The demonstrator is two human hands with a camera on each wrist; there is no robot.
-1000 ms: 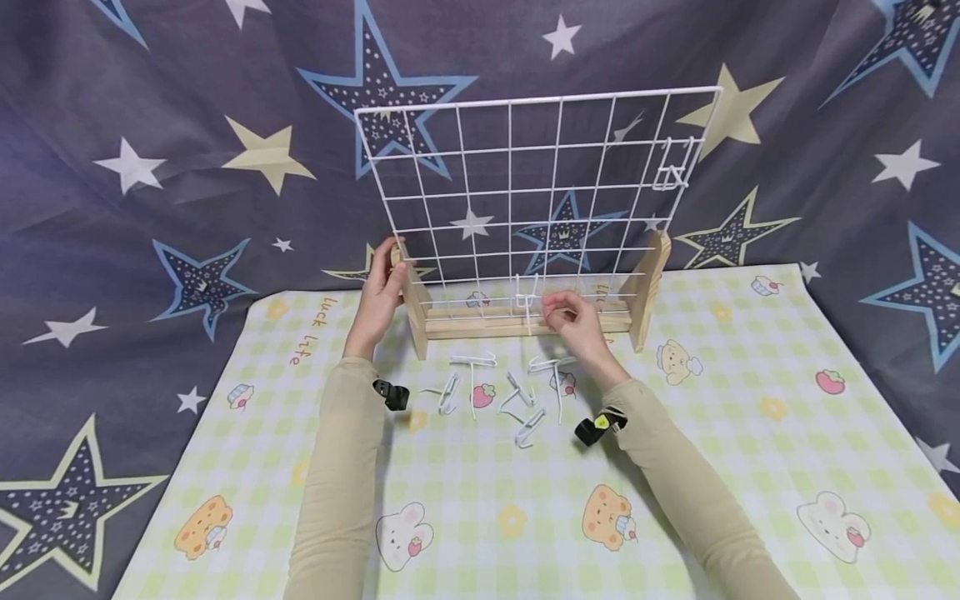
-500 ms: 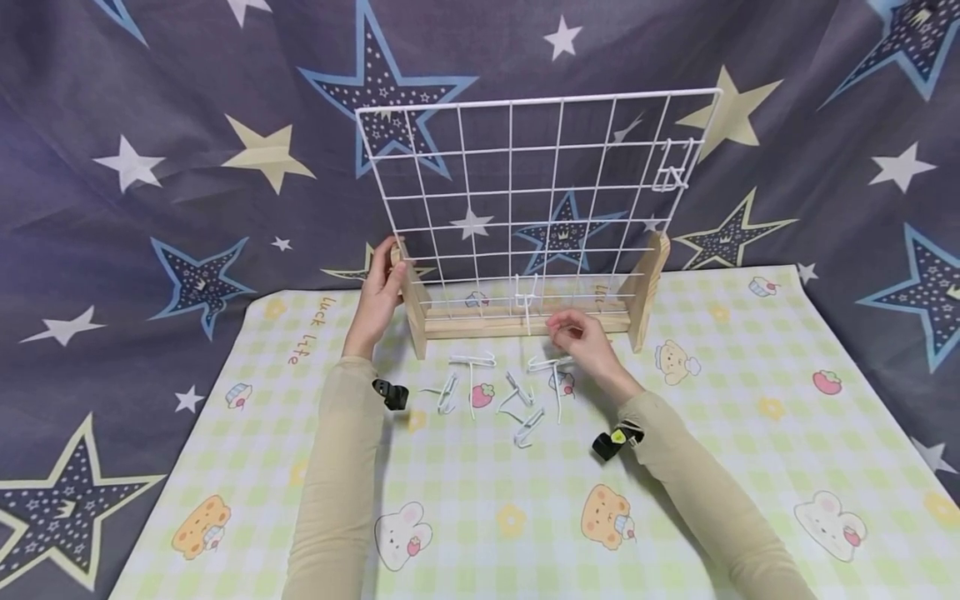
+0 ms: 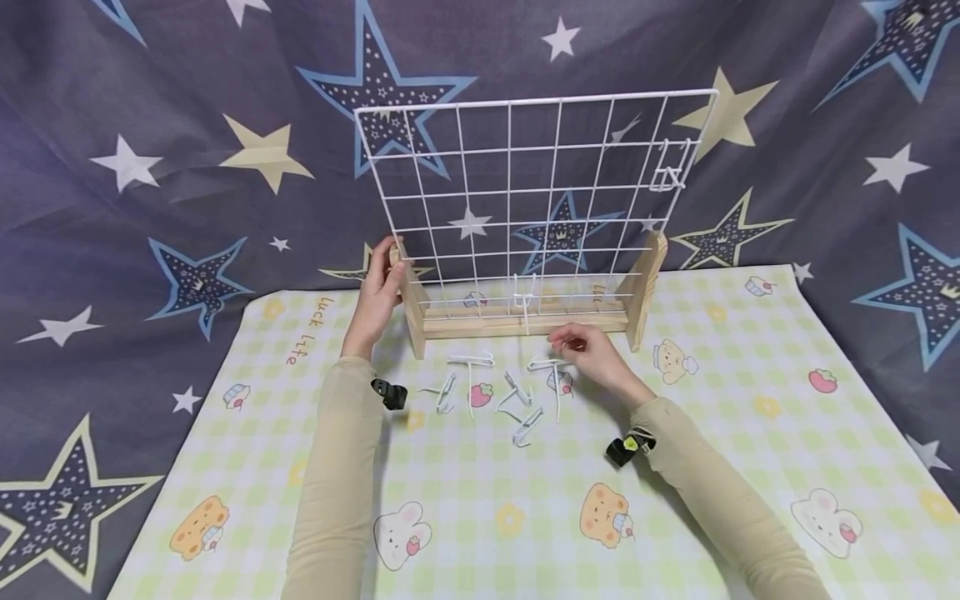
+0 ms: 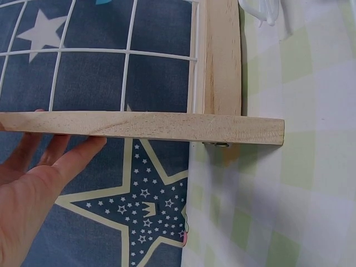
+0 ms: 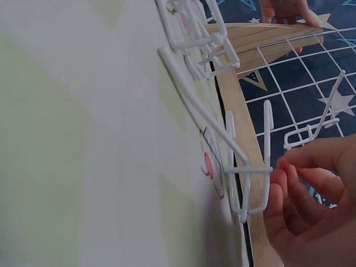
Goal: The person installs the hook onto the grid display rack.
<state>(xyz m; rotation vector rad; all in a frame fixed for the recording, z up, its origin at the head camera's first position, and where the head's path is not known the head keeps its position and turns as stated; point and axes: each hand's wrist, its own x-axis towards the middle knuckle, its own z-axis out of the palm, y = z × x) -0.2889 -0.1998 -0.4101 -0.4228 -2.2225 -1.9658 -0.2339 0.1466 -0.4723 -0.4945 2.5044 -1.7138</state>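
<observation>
My left hand (image 3: 375, 300) grips the wooden left side support (image 3: 412, 310) of a stand that holds a white wire grid panel (image 3: 509, 151). In the left wrist view, its fingers (image 4: 83, 154) reach behind the wooden board (image 4: 167, 127). Just in front of the stand's base, my right hand (image 3: 596, 357) has loosely bent fingers with nothing held between them. Its fingertips are right beside a white wire hook (image 5: 247, 169) lying on the cloth. One hook (image 3: 524, 300) hangs low on the grid near the middle, and another hook (image 3: 666, 178) hangs at upper right.
Several more white hooks, such as one at left (image 3: 447, 393) and one in front (image 3: 528, 427), lie on the checked tablecloth (image 3: 465, 483). A wooden crossbar (image 3: 480, 327) joins the stand's sides. A dark star-patterned curtain (image 3: 225, 75) stands behind.
My right hand has moved down and slightly right, away from the hook hanging low on the grid, toward a hook on the table. The left hand stays on the side support.
</observation>
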